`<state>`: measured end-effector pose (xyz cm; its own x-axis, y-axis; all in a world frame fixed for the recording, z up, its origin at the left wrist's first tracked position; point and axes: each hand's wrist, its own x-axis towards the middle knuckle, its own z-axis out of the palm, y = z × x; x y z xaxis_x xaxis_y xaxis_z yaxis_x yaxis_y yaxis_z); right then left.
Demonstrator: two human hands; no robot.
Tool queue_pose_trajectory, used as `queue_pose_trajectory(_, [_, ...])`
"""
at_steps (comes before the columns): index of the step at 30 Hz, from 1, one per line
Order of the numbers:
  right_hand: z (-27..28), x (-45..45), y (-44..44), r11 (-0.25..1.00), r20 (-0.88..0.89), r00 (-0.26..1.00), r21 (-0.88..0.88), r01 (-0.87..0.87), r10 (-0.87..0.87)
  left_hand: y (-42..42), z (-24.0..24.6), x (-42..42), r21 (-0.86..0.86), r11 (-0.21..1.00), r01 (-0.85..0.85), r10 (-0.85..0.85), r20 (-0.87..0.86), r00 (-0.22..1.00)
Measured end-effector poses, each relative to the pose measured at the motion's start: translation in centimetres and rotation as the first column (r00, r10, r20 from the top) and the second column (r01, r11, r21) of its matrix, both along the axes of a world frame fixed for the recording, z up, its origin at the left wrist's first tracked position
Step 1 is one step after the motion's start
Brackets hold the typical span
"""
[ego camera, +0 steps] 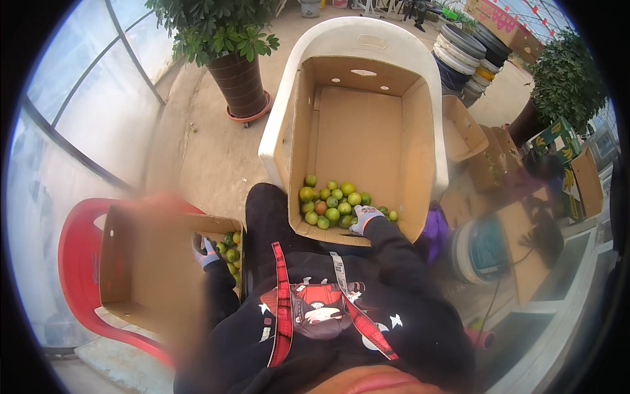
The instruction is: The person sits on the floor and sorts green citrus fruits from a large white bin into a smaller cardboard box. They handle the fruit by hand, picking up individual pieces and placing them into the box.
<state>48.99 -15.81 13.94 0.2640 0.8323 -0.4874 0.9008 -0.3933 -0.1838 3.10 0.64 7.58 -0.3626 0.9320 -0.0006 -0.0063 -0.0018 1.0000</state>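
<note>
A large cardboard box (362, 128) rests on a white plastic chair (364, 34) before me. Round, mostly green tomatoes (332, 214) lie bunched at its near end, one of them reddish. My right hand (366, 216), in a grey-and-white work glove, reaches over the near rim onto these tomatoes; its fingertips are partly hidden, so a grip cannot be told. To my left, a second cardboard box (152, 266) sits on a red plastic chair (78, 251). My gloved left hand (205, 251) is inside it, fingers apart, beside more green and yellowish tomatoes (231, 253) along the right wall.
A potted plant (236, 83) stands beyond the left box. Stacked buckets (457, 54), an open cardboard box (460, 128) and a lidded bucket (477, 251) are on the right. Banana cartons (566, 162) stand farther right. A blurry smear covers part of the left view.
</note>
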Motion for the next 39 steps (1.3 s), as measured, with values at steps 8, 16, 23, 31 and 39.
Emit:
queue_pose_trajectory(8, [10.8, -6.5, 3.4, 0.767, -0.548, 0.778, 0.626, 0.138, 0.307, -6.2, 15.4, 14.7, 0.072, 0.676, 0.733, -0.718, 0.288, 0.633])
queue_pose_trajectory(16, [6.4, -3.2, 4.9, 0.776, -0.124, 0.987, 0.63, 0.002, 0.098, -5.7, 15.9, 11.5, 0.076, 0.67, 0.739, -0.643, 0.558, 0.525])
queue_pose_trajectory(23, [0.4, 1.5, 3.1, 0.96, 0.187, 0.967, 0.25, 0.124, -0.174, -0.1, 3.0, -0.7, -0.164, 0.98, 0.115, -0.038, 0.407, 0.912])
queue_pose_trajectory(31, [-2.4, 1.1, 2.6, 0.976, 0.066, 0.982, 0.139, 0.168, -0.179, 1.2, -13.5, -8.8, -0.407, 0.889, 0.208, -0.454, -0.84, 0.296])
queue_pose_trajectory(39, [-2.1, 1.3, 2.5, 0.978, 0.07, 0.983, 0.138, 0.159, -0.17, 0.7, -12.8, -7.4, -0.235, 0.936, 0.262, -0.304, -0.162, 0.939])
